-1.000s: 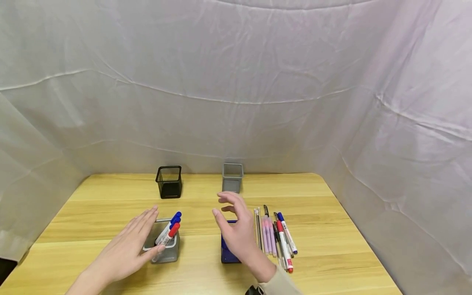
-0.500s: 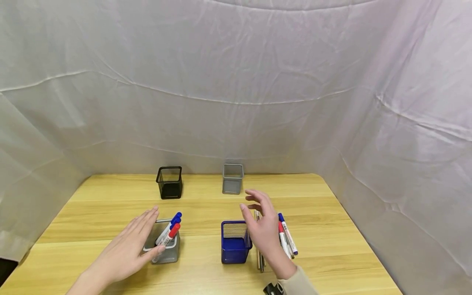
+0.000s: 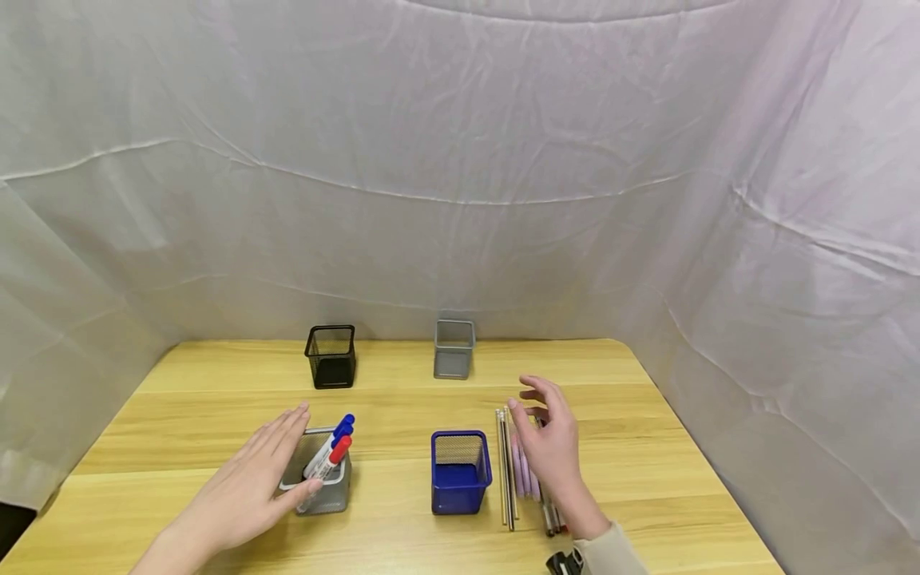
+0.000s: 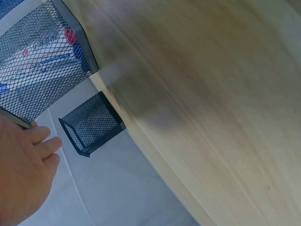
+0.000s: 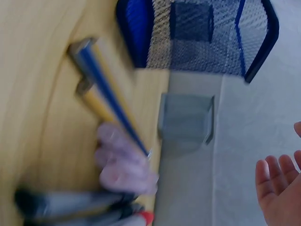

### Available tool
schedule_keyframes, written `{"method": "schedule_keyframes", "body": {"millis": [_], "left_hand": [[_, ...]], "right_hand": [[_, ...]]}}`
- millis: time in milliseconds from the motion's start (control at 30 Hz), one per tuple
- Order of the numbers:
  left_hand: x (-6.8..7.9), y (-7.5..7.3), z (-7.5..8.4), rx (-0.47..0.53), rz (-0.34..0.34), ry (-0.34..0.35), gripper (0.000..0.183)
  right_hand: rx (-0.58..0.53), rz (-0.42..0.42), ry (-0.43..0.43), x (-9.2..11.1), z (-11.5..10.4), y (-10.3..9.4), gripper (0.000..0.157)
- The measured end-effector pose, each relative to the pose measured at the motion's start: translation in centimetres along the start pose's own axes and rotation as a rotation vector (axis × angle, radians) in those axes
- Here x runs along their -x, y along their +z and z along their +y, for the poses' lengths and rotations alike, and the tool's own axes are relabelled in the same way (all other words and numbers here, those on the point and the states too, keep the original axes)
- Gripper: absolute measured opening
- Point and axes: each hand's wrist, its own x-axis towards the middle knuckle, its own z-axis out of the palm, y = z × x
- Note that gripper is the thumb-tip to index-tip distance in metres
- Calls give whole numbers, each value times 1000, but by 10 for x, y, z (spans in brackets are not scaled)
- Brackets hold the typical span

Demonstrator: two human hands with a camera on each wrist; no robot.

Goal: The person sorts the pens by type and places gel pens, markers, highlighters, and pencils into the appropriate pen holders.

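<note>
My left hand point(image 3: 247, 475) rests at the rim of a grey mesh pen cup point(image 3: 331, 499), fingers straight along its far left side, thumb near the front rim. Blue- and red-capped markers point(image 3: 335, 451) lean in that cup. My right hand point(image 3: 552, 439) hovers over a row of pens with loosely bent fingers and nothing between them. Pencils point(image 3: 506, 479) and purple pens point(image 3: 525, 471) lie beside it; the hand hides part of the markers. In the right wrist view, dark-tipped pens point(image 5: 70, 203) look blurred. To the left of the pencils stands a blue mesh pen cup point(image 3: 460, 499).
A black mesh pen cup point(image 3: 333, 374) and a second grey pen cup point(image 3: 453, 366) stand at the back of the wooden table point(image 3: 391, 399). Grey cloth point(image 3: 460, 255) hangs close behind the table and along its sides.
My right hand has moved right, from above the blue pen cup to over the pens, uncovering that cup and the pencils. The left hand has stayed at the grey cup.
</note>
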Motion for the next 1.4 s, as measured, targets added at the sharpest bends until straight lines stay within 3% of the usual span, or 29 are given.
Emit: {"method": "schedule_keyframes", "body": {"millis": [233,400,633,1133,1400], "left_hand": [[1,1,0,0,6,7,95],[1,1,0,7,-6,-4,96],[1,0,-1,11,-7,-9,95],[1,0,-2,17,3,-9,95],[0,0,-1,8,0,-6,95]], "right_hand": [[134,-84,129,2,17,-18,37],[219,-149,174,2,27,-32,41],[321,-316,243,3,40,-48,50],[476,-514,351,13,54,-57,62],[527,-545,311,15,57,-55,59]]}}
